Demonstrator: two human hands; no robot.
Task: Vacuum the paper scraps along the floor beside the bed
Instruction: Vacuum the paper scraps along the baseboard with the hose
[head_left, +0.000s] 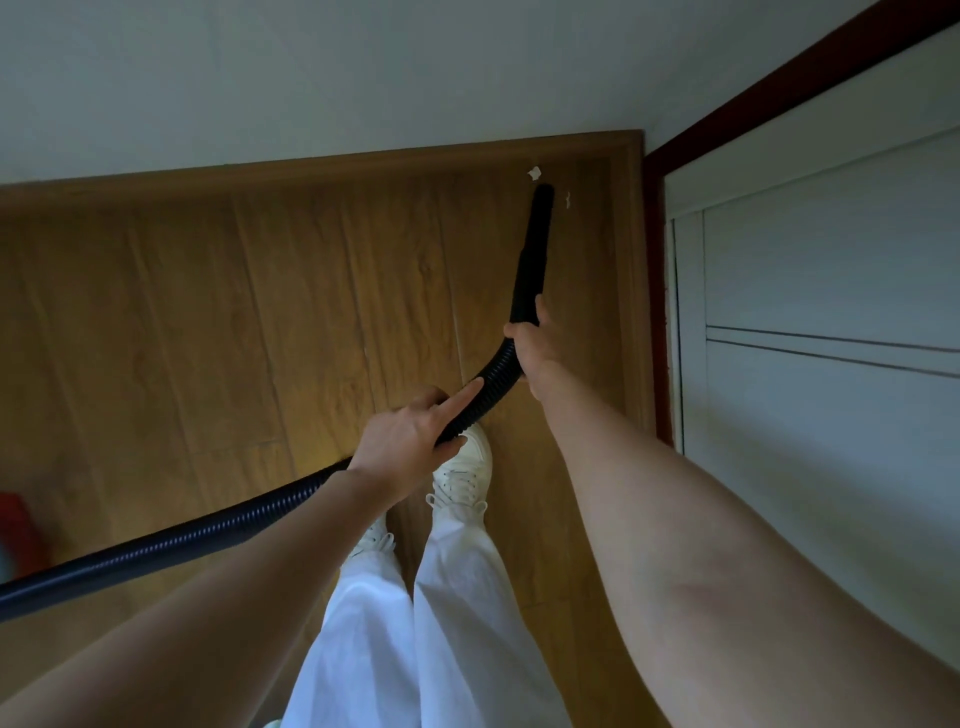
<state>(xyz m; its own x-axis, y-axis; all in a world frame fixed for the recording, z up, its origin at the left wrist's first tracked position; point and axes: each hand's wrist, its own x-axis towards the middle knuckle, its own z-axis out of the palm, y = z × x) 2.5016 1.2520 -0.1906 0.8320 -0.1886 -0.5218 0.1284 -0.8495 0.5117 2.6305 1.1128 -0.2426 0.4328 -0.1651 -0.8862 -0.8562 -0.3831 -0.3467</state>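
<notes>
Now both hands, left and right, grip hose; nozzle points away, between 2 scraps.

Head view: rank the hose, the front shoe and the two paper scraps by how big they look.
1. hose
2. front shoe, though nearer the camera
3. scrap by the skirting
4. scrap right of the nozzle

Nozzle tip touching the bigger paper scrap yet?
Apart. Head view shows a strip of floor between the nozzle tip and the bigger paper scrap.
</notes>
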